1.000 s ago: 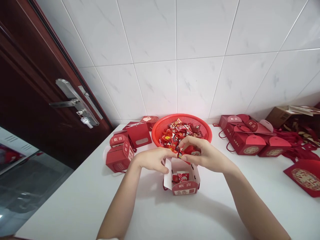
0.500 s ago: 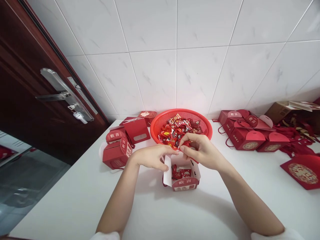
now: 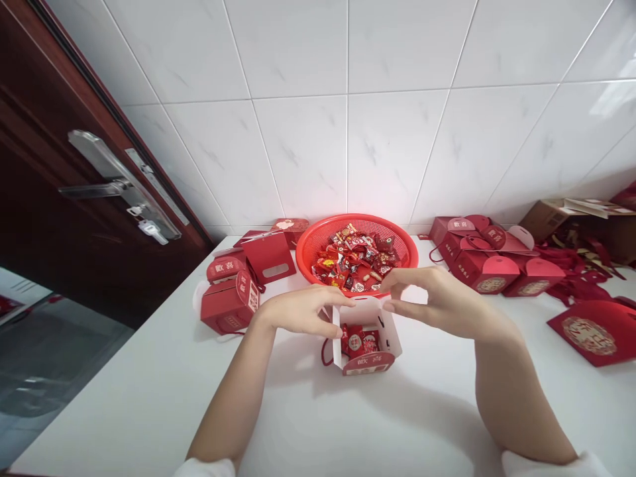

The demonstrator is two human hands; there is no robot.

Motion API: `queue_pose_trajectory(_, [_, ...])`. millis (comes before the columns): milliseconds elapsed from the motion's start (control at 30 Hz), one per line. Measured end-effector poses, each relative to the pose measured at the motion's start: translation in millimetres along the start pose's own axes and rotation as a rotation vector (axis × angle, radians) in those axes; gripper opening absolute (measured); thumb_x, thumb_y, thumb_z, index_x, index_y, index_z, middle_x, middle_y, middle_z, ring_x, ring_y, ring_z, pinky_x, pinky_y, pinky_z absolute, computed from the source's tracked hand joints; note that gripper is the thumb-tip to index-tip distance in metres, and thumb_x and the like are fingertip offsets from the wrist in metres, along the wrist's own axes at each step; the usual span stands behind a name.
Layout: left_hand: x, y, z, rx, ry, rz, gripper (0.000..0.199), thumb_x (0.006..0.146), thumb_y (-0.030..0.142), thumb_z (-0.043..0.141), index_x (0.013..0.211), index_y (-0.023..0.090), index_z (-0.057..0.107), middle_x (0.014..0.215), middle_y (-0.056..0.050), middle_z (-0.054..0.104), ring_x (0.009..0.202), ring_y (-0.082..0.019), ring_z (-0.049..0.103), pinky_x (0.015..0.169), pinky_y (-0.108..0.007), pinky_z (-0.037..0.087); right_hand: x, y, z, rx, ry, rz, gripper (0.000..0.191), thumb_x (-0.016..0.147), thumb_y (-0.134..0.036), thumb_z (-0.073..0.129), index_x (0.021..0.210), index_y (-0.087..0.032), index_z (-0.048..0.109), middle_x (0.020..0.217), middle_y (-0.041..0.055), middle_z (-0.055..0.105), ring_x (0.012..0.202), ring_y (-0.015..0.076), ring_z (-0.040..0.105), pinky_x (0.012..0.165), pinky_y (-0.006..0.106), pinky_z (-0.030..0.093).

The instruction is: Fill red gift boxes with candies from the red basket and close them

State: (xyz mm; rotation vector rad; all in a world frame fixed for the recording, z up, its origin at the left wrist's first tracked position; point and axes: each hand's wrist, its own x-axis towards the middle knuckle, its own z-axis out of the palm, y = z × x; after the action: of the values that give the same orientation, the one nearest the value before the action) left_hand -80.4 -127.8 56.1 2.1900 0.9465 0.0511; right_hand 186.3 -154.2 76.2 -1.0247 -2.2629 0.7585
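A small red gift box [image 3: 368, 368] with a white inside stands with its top unfolded in front of me, and red wrapped candies [image 3: 360, 340] lie in it. My left hand [image 3: 308, 313] holds the box at its left side, the thumb on the left wall and the fingers by the back edge. At the back right corner of the box hovers my right hand [image 3: 437, 301], thumb and fingers apart with nothing seen between them. Just behind the box is a red plastic basket [image 3: 408, 248] with a heap of wrapped candies [image 3: 350, 255].
Closed red boxes [image 3: 231, 308] stand at the left, beside an upright red box [image 3: 271, 258]. More red boxes [image 3: 489, 255] are grouped at the right, near ribbons [image 3: 576, 275], a cardboard box [image 3: 551, 222] and a flat red box [image 3: 591, 331]. A tiled wall [image 3: 377, 152] bounds the back.
The red candy in my right hand is let go, and more candy shows inside the box. My right hand has opened and shifted slightly right. My left hand stays at the box's left side.
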Motion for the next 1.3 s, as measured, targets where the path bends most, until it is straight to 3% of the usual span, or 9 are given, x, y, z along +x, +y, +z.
queue_pose_trajectory(100, [1, 3, -0.2, -0.003, 0.005, 0.018, 0.055, 0.083, 0.035, 0.069, 0.136, 0.026, 0.062, 0.13, -0.006, 0.066, 0.106, -0.021, 0.066, 0.082, -0.025, 0.052, -9, 1, 5, -0.152, -0.066, 0.048, 0.004, 0.086, -0.027, 0.067, 0.086, -0.025, 0.071, 0.074, -0.0002, 0.072, 0.055, 0.0142, 0.059, 0.052, 0.026, 0.041])
queue_pose_trajectory(267, [4, 6, 2.8, 0.003, 0.005, 0.023, 0.053, 0.087, 0.04, 0.066, 0.137, 0.026, 0.061, 0.129, -0.007, 0.066, 0.111, -0.023, 0.064, 0.086, -0.026, 0.051, -27, 0, 34, -0.262, -0.1, 0.022, 0.01, 0.083, -0.024, 0.075, 0.084, -0.025, 0.066, 0.08, 0.0008, 0.071, 0.069, 0.0185, 0.064, 0.06, 0.028, 0.045])
queue_pose_trajectory(433, [8, 10, 14.0, 0.1, 0.044, -0.02, 0.05, 0.092, 0.047, 0.06, 0.138, 0.027, 0.059, 0.131, -0.006, 0.065, 0.121, -0.026, 0.058, 0.093, -0.029, 0.047, -52, 9, 69, -0.293, 0.1, -0.066, 0.018, 0.092, -0.038, 0.067, 0.102, -0.022, 0.067, 0.091, 0.0085, 0.068, 0.08, 0.0227, 0.064, 0.069, 0.035, 0.054])
queue_pose_trajectory(600, [8, 16, 20.2, 0.176, 0.092, -0.022, 0.04, 0.095, 0.042, 0.053, 0.131, 0.026, 0.063, 0.12, -0.006, 0.068, 0.111, -0.026, 0.061, 0.09, -0.031, 0.046, -71, 18, 94, -0.229, 0.306, -0.112, 0.014, 0.097, -0.034, 0.059, 0.099, -0.023, 0.067, 0.108, 0.0127, 0.064, 0.093, 0.0243, 0.066, 0.078, 0.039, 0.059])
queue_pose_trajectory(733, [7, 20, 21.4, 0.167, 0.08, -0.021, 0.04, 0.096, 0.039, 0.052, 0.134, 0.028, 0.061, 0.118, -0.005, 0.067, 0.113, -0.025, 0.058, 0.094, -0.032, 0.045, -76, 13, 108, -0.143, 0.363, -0.082, 0.012, 0.097, -0.031, 0.058, 0.095, -0.025, 0.069, 0.112, 0.0124, 0.063, 0.108, 0.0265, 0.066, 0.082, 0.038, 0.061])
queue_pose_trajectory(900, [9, 26, 30.6, 0.182, 0.114, -0.082, 0.033, 0.091, 0.033, 0.056, 0.123, 0.028, 0.061, 0.113, -0.005, 0.063, 0.104, -0.026, 0.06, 0.083, -0.033, 0.046, -75, 11, 126, -0.23, 0.413, -0.118, 0.03, 0.095, -0.033, 0.06, 0.124, -0.024, 0.065, 0.127, 0.0165, 0.058, 0.114, 0.0283, 0.063, 0.087, 0.042, 0.061])
queue_pose_trajectory(1033, [11, 33, 36.1, 0.236, 0.161, -0.11, 0.016, 0.089, 0.029, 0.056, 0.104, 0.022, 0.058, 0.104, -0.005, 0.061, 0.093, -0.024, 0.06, 0.072, -0.032, 0.044, -76, 15, 134, -0.346, 0.438, -0.161, 0.038, 0.097, -0.031, 0.059, 0.134, -0.022, 0.06, 0.13, 0.0187, 0.057, 0.116, 0.0293, 0.061, 0.09, 0.045, 0.06])
queue_pose_trajectory(1133, [12, 35, 37.2, 0.255, 0.174, -0.125, 0.01, 0.091, 0.031, 0.054, 0.092, 0.021, 0.055, 0.098, -0.005, 0.059, 0.087, -0.023, 0.059, 0.069, -0.032, 0.042, -76, 14, 134, -0.378, 0.457, -0.152, 0.033, 0.098, -0.029, 0.056, 0.129, -0.022, 0.063, 0.13, 0.0188, 0.058, 0.114, 0.029, 0.062, 0.088, 0.044, 0.06])
queue_pose_trajectory(1300, [10, 31, 37.4, 0.196, 0.16, -0.096, 0.016, 0.089, 0.037, 0.054, 0.084, 0.022, 0.056, 0.096, -0.004, 0.059, 0.089, -0.024, 0.059, 0.071, -0.032, 0.044, -75, 9, 130, -0.333, 0.422, -0.121, 0.02, 0.1, -0.031, 0.053, 0.103, -0.022, 0.07, 0.13, 0.0173, 0.063, 0.119, 0.0283, 0.063, 0.092, 0.043, 0.059])
